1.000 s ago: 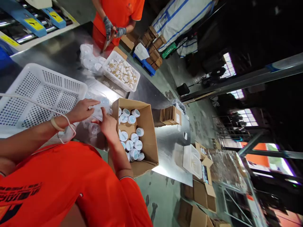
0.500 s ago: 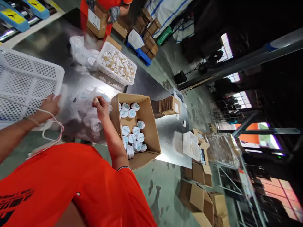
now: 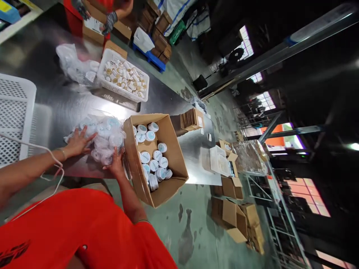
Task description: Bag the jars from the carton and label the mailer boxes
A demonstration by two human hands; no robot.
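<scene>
Nearest were two bare hands, one at either side of the clear bags (image 3: 108, 134). The right hand (image 3: 116, 164) sat at their near right edge, in the narrow strip before the carton (image 3: 174, 149), fingers spread and thumb apart, closed on nothing. The left hand (image 3: 80, 142) lay flat over their left end, fingers fanned wide, gripping nothing. Both hands touched the bags, so neither was clearly nearer. The heap's long axis ran sideways on the table (image 3: 60, 106), from the left hand toward the carton, just beside the carton's wall. It was one heap, though how many bags made it up could not be told

Right of it, the one open carton held round tubs (image 3: 145, 157): about five toward its far end, roughly ten toward the near end, overlapping too much for a sure count. Well left stood one big basket (image 3: 31, 101). Beyond the bags came a second bag heap (image 3: 71, 65) and one small basket (image 3: 120, 89) of jars (image 3: 134, 76), too many to count. Farthest across, a co-worker's two gloved hands (image 3: 110, 22) were at one box (image 3: 94, 35)
</scene>
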